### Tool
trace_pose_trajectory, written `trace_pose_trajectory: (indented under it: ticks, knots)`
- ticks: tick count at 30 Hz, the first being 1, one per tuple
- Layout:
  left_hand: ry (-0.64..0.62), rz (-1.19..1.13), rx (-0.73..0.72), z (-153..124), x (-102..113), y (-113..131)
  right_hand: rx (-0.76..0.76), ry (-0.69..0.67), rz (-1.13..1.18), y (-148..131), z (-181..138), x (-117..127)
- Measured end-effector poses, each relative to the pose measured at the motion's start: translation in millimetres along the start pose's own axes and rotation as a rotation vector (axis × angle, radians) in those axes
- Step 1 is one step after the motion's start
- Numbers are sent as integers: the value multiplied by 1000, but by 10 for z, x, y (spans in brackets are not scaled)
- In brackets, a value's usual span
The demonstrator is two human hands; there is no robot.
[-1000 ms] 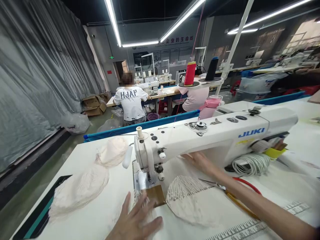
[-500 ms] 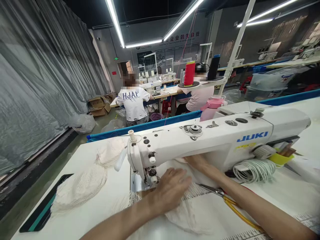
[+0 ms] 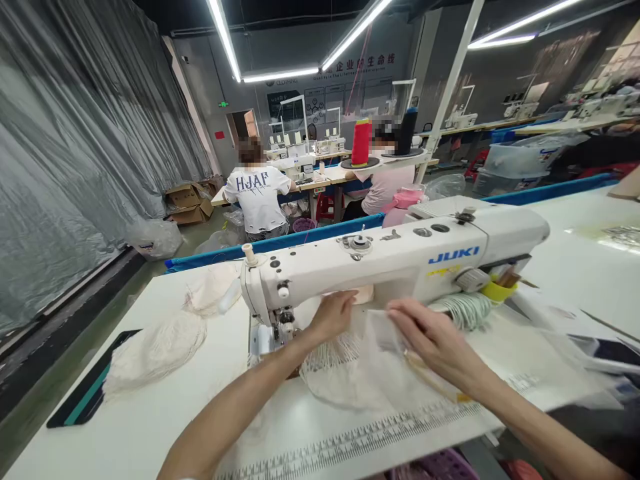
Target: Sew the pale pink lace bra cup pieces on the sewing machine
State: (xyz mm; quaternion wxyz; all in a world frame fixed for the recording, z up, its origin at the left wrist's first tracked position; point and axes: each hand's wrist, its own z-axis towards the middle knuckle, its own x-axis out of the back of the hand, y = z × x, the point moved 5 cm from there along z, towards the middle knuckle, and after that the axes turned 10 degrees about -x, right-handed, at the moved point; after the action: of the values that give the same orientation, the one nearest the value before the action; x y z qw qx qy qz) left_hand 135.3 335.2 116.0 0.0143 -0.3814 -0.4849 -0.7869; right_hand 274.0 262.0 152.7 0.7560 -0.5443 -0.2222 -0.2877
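Beneath the arm of a white JUKI sewing machine [image 3: 345,263], my left hand [image 3: 331,315] is closed, its fingers curled together. What they hold, if anything, I cannot make out. My right hand [image 3: 433,337] pinches the upper edge of a thin, see-through white sheet [image 3: 379,340] in front of the machine. Below both hands lies a cream fringed fabric piece [image 3: 340,383]. Scissors with yellow handles [image 3: 425,375] lie partly hidden under the sheet and my right hand. The needle area is to the left of my left hand, partly blocked from sight.
Cream fringed pieces [image 3: 155,347] lie on the table's left side, over a dark green-striped board [image 3: 83,400]. A printed ruler [image 3: 340,443] runs along the front edge. Coiled pale cord [image 3: 467,310] and a yellow holder [image 3: 500,289] sit right. Two people sit beyond.
My right hand has come out from under the machine arm and now holds the see-through sheet. My left hand has moved back off the fringed piece. The view has shifted to the right.
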Motion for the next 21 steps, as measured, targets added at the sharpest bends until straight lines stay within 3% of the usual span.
trace_pose_trajectory:
  ticks: [4, 9, 15, 21]
  knots:
    - [-148, -601, 86, -548, -90, 374, -52, -241, 104, -188, -64, -201]
    - [2, -571, 393, -1356, 137, 412, -94, -722, 294, -470, -447, -588]
    - [12, -745, 487, -1995, 206, 397, -63, -678, 365, -786, -692, -859]
    - [-19, -813, 515, -2343, 240, 368, -124, -758, 386, -820, -787, -1185]
